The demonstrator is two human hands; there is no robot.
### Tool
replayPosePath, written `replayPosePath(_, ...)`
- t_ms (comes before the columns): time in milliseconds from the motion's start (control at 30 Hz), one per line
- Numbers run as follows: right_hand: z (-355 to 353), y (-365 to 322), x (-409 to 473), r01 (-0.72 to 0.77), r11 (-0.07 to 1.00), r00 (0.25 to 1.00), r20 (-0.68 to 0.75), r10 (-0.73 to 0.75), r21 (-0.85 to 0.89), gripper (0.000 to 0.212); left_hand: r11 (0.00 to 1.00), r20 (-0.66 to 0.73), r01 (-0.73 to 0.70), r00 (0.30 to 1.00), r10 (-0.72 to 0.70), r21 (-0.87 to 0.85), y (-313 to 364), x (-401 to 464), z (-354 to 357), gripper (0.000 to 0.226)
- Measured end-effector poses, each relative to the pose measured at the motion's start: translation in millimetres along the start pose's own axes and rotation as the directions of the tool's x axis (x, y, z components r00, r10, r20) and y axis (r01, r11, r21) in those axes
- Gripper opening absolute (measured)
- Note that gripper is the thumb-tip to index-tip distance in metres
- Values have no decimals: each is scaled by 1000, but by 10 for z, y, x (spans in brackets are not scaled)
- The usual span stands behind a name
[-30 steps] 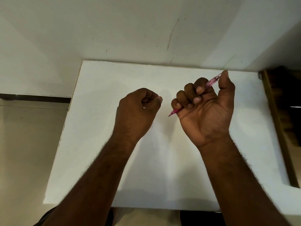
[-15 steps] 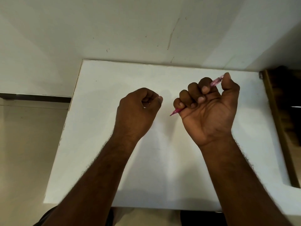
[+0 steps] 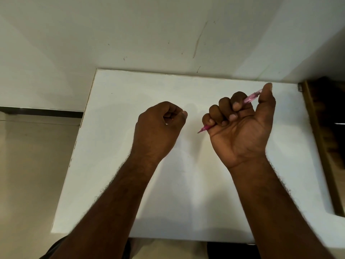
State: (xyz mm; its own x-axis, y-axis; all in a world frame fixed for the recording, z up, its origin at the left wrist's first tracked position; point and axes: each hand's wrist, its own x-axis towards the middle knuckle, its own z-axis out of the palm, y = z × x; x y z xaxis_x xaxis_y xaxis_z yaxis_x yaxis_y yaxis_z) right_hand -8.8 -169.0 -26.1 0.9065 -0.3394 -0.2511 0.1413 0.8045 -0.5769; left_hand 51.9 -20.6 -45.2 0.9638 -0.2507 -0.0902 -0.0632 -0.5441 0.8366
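My right hand point(image 3: 240, 128) is raised palm-up above the white table point(image 3: 115, 165), its fingers curled round a pink translucent pen point(image 3: 251, 98). The pen's dark tip point(image 3: 198, 132) sticks out to the left below the little finger, and my thumb rests against its upper end. My left hand point(image 3: 158, 129) hovers to the left of the pen tip, closed in a fist with the thumb pressed on the forefinger. A small pale speck point(image 3: 166, 124) shows inside that fist; I cannot make out what it is.
The table stands against a white wall point(image 3: 168, 34). A dark wooden frame point(image 3: 317, 137) runs along the table's right edge. Beige floor point(image 3: 33, 174) lies to the left of the table.
My right hand has shifted slightly to the right with the pen, and the thumb has settled closer on the pen's upper end. My left hand has stayed in place.
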Motion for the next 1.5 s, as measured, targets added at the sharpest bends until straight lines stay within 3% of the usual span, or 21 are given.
replayPosePath(1500,-57,12,22,3,998,1000,-28,-2,60,60,1000,16,15,1000,-16,17,-20,3,-1,17)
